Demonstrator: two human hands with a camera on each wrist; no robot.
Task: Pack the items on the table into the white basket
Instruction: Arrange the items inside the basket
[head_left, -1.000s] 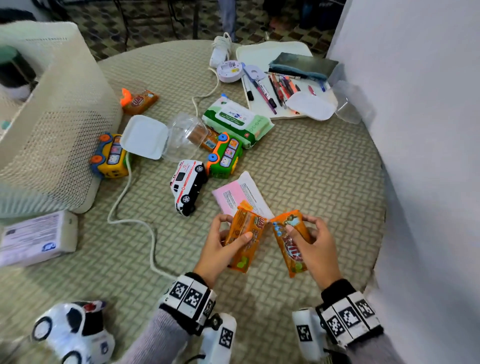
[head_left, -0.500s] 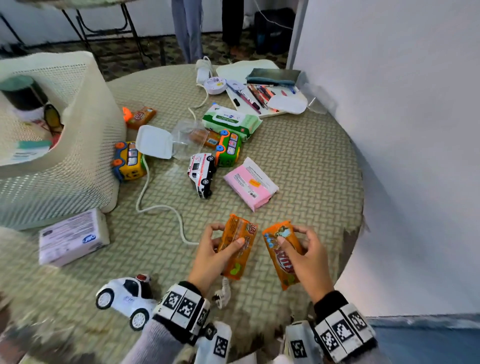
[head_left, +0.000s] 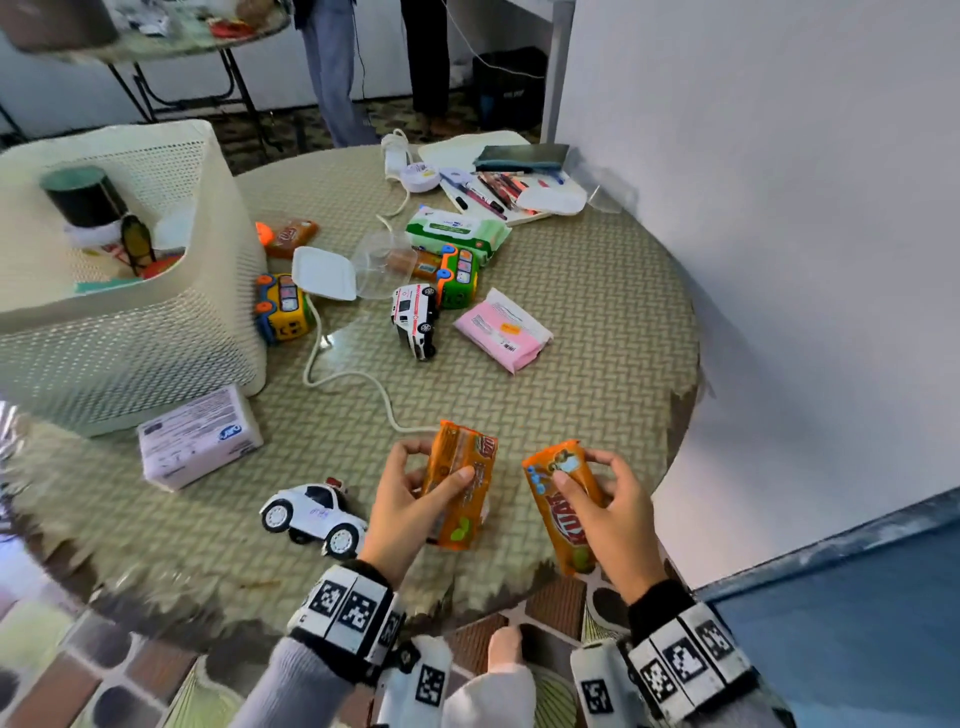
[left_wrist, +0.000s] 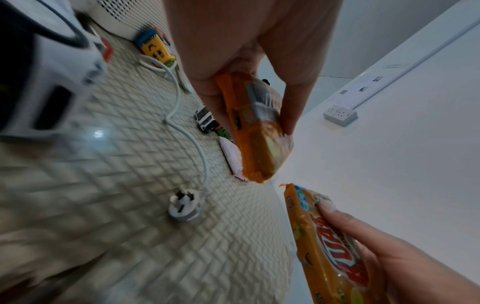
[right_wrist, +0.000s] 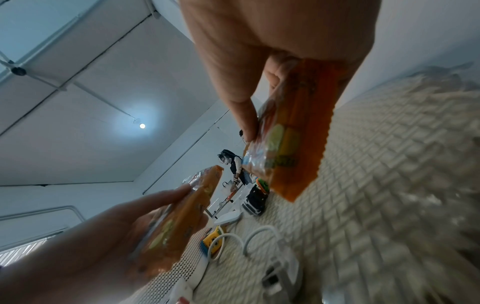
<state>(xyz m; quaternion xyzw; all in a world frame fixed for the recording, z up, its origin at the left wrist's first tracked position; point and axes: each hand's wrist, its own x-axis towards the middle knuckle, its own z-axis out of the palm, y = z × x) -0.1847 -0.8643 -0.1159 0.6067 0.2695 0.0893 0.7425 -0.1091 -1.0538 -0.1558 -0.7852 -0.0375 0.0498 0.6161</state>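
Note:
My left hand (head_left: 415, 499) grips an orange snack pack (head_left: 462, 483) above the table's near edge; the same pack (left_wrist: 254, 127) fills the left wrist view. My right hand (head_left: 608, 499) grips a second orange snack pack (head_left: 558, 504), also visible as the pack (right_wrist: 293, 131) in the right wrist view. The white mesh basket (head_left: 156, 332) stands at the far left of the table, with a dark can (head_left: 83, 197) and other items inside.
On the woven table (head_left: 597, 322) lie a white toy car (head_left: 311, 512), a white tissue box (head_left: 200, 436), an ambulance toy (head_left: 415, 317), a pink packet (head_left: 501, 330), two toy buses, green wipes (head_left: 457, 231), a white cable (head_left: 358, 384) and a tray of pens. A white wall is close on the right.
Both hands, each holding its pack, have drawn back toward the table's near edge and slightly apart. The view has pulled back, showing more of the basket and the white toy car.

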